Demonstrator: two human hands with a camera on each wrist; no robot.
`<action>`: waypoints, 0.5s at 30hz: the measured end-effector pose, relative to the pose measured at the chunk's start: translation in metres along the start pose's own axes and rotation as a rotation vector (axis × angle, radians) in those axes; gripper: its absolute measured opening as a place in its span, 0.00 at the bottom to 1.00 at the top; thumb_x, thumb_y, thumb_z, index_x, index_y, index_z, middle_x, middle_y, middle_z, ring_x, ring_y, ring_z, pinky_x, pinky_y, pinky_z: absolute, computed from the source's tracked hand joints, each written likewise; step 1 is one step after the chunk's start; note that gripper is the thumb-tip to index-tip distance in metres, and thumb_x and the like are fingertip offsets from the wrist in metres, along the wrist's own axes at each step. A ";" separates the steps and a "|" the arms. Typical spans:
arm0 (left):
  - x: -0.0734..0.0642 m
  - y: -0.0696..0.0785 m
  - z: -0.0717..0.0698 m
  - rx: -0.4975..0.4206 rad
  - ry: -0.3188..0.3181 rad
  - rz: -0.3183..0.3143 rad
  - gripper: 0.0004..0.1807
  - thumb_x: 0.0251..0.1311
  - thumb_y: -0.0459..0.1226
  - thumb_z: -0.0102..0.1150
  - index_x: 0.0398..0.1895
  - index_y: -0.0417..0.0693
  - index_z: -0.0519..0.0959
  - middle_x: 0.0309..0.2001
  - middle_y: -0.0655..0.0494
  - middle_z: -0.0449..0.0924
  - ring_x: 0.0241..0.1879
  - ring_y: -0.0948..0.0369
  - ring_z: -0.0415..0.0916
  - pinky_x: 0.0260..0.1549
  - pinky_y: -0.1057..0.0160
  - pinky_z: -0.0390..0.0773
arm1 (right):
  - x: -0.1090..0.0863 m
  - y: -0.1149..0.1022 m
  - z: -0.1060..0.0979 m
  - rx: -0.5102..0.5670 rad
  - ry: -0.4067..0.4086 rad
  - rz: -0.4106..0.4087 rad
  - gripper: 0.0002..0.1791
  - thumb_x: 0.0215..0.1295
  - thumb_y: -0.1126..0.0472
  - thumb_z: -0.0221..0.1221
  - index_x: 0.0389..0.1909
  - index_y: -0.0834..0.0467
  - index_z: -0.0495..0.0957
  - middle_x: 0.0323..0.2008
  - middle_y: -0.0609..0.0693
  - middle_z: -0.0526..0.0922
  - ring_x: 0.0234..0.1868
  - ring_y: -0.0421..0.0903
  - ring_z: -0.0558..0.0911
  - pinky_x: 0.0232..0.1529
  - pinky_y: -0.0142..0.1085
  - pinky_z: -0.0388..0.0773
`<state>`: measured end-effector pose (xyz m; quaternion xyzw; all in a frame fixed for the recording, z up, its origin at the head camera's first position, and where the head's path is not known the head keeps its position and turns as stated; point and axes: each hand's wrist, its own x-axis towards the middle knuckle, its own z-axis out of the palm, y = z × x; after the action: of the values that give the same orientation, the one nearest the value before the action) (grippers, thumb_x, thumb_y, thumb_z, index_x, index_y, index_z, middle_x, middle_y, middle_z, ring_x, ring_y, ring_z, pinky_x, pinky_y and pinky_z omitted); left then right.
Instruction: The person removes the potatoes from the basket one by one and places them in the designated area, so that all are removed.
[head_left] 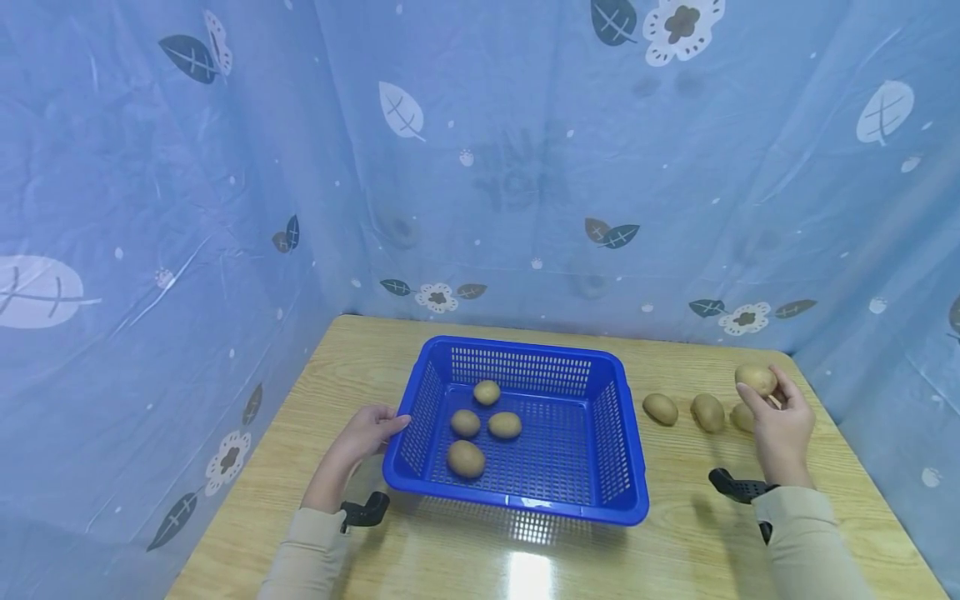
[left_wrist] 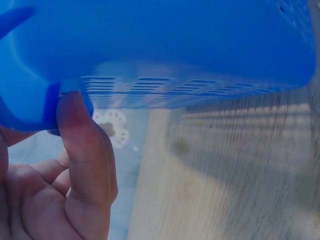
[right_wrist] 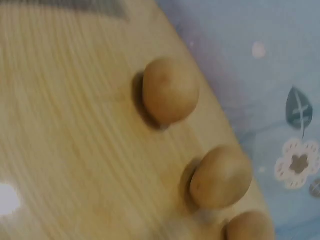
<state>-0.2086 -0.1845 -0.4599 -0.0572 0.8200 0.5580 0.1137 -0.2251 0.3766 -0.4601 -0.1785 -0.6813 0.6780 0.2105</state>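
Observation:
A blue plastic basket (head_left: 517, 500) with slotted walls is in the middle of the head view, over the wooden table. Several potatoes (head_left: 505, 426) lie in its left half. My left hand (head_left: 369, 432) grips the basket's left rim, and the left wrist view shows the thumb (left_wrist: 82, 135) pressed against it. Over at the right, my right hand (head_left: 782, 425) pinches a potato (head_left: 756, 379) between thumb and fingers, raised above the table. Three more potatoes lie in a row near that hand: a left one (head_left: 661, 409), a middle one (head_left: 708, 412) and a partly hidden one (head_left: 742, 417).
The light wooden table (head_left: 675, 550) ends at a blue curtain (head_left: 525, 208) with leaf and flower prints, which hangs behind it and along both sides. Black wrist mounts (head_left: 738, 486) sit on both forearms.

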 end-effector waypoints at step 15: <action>0.000 -0.001 0.001 -0.017 -0.017 -0.006 0.15 0.68 0.37 0.50 0.43 0.30 0.75 0.35 0.43 0.83 0.34 0.55 0.83 0.42 0.52 0.83 | 0.014 0.034 -0.034 0.048 0.162 0.094 0.38 0.58 0.64 0.64 0.69 0.51 0.60 0.45 0.35 0.68 0.43 0.30 0.69 0.32 0.12 0.70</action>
<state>-0.2087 -0.1844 -0.4613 -0.0560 0.8141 0.5650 0.1221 -0.2204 0.4131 -0.4932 -0.2593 -0.6364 0.6866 0.2372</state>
